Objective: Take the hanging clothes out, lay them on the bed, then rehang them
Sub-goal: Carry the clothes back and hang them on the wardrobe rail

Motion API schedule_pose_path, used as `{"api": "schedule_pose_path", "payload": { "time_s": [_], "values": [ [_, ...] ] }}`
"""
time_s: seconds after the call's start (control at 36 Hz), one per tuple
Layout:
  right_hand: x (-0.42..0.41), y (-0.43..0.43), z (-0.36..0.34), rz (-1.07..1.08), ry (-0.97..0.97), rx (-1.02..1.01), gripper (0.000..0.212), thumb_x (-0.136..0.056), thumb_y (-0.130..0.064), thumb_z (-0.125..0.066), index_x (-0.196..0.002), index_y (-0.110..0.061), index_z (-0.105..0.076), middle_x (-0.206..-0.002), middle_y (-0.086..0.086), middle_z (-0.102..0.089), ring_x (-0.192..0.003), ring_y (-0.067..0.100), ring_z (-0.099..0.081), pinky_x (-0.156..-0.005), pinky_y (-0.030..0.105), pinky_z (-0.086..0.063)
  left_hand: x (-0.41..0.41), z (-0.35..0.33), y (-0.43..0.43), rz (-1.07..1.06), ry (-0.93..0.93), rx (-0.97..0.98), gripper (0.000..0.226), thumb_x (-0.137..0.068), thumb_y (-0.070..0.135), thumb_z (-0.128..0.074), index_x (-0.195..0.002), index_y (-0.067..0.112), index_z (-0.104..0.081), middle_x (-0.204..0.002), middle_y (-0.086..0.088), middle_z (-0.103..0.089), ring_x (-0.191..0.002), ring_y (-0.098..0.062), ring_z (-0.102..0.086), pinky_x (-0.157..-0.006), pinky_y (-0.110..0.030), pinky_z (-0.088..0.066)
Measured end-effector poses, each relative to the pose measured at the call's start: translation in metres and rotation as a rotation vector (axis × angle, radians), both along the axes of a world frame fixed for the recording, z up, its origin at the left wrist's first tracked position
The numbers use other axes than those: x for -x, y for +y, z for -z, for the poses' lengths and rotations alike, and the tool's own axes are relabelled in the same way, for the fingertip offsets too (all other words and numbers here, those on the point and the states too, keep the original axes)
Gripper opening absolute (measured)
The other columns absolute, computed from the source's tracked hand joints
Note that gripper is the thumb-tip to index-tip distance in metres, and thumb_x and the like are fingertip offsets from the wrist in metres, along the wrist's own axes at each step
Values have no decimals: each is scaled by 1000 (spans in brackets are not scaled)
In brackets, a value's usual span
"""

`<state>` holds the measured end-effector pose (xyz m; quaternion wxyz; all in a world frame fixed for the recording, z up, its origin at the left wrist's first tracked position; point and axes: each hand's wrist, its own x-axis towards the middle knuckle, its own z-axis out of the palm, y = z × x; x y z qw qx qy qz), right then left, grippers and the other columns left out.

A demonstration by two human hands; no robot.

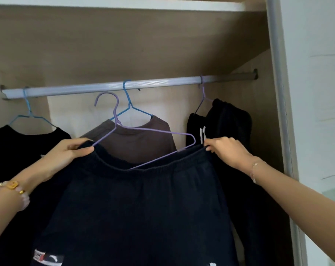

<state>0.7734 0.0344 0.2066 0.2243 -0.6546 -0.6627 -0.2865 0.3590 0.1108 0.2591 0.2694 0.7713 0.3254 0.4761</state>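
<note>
dark trousers (143, 204) between both hands

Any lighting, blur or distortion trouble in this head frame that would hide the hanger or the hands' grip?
Head view: soft, even light, no hard shadows, only a mild sheen on the rail. Head view: wide-angle bend tilts the rail and leans the wardrobe frame. Head view: the dark trousers lose fold detail, but the purple hanger, left hand and right hand are legible.

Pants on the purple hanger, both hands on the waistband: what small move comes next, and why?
Probably raise the purple hanger so its hook goes over the rail: the hook hangs free just below it, while left hand and right hand grip the pants.
</note>
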Motion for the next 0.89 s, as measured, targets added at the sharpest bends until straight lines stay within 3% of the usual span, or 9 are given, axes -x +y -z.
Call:
{"api": "schedule_pose_path", "payload": {
  "time_s": [0.08, 0.19, 0.33, 0.44, 0.53, 0.64, 0.72, 0.81, 0.89],
  "values": [
    [0, -2, -4, 14, 35, -19, 16, -99, -23, -42, -105, -26, -56, -103, 2, -66, -92, 34, -63, -64, 36, -44, 1, 0, 0, 17, -35, -2, 27, -87, 6, -58, -83, 26, -76, -86, 2, -74, -76, -9, -69, -69, -17, -54],
    [-4, -6, -7, 1, 128, -26, 14, -99, -25, -42, -102, -26, -56, -86, -1, -59, -86, 31, -63, -67, 38, -50, 1, -1, -2, 89, -100, 44, 28, -89, 5, -54, -82, 22, -76, -82, -2, -74, -69, -13, -70, -61, -18, -56],
    [-4, -10, -13, -56, 182, -79, 16, -99, -26, -41, -101, -26, -57, -88, -2, -62, -84, 28, -64, -71, 41, -53, 4, -1, 2, 62, -5, 21, 20, -87, 7, -57, -92, 15, -74, -89, 2, -75, -87, -17, -67, -87, -34, -48],
    [-4, -11, -14, -73, 197, -101, 14, -98, -25, -43, -98, -28, -57, -90, 2, -67, -81, 27, -66, -72, 43, -54, -1, -2, -1, 71, 100, -20, 20, -87, 7, -58, -89, 19, -73, -86, 6, -75, -79, -4, -69, -74, -22, -52],
    [-4, -11, -13, -63, 208, -106, 14, -97, -23, -44, -93, -31, -55, -83, -2, -64, -77, 23, -66, -70, 43, -55, -5, -1, -2, 82, 162, -74, 13, -82, 15, -62, -88, 21, -73, -84, 6, -74, -77, -3, -68, -66, -8, -51],
    [-1, -10, -16, -141, 289, -111, 20, -95, -18, -47, -84, -33, -54, -81, 0, -67, -76, 18, -65, -74, 39, -53, -12, 0, -7, 118, 194, -93, 11, -79, 23, -67, -88, 19, -72, -84, 2, -73, -78, -6, -66, -67, -8, -50],
    [15, -9, -21, -383, 506, -118, 30, -91, -7, -51, -75, -31, -56, -78, -4, -65, -71, 3, -59, -72, 24, -48, -19, 1, -10, 165, 187, -92, 49, -60, 56, -75, -90, 18, -72, -88, 2, -74, -80, -4, -67, -73, -12, -51],
    [32, -9, -25, -543, 599, -39, 31, -92, -3, -50, -77, -28, -58, -77, -12, -60, -70, -6, -53, -74, 9, -40, -22, 2, -9, 135, 113, -107, 8, -83, 19, -65, -88, 19, -72, -86, 3, -74, -80, -3, -67, -79, -23, -49],
    [36, -11, -26, -588, 606, 97, 16, -96, -9, -47, -93, -19, -58, -72, -7, -54, -69, -1, -50, -72, 11, -39, -21, 6, -6, 72, 96, -143, 16, -86, 7, -60, -89, 18, -72, -94, -5, -72, -82, -6, -66, -79, -22, -49]
  ]
}}
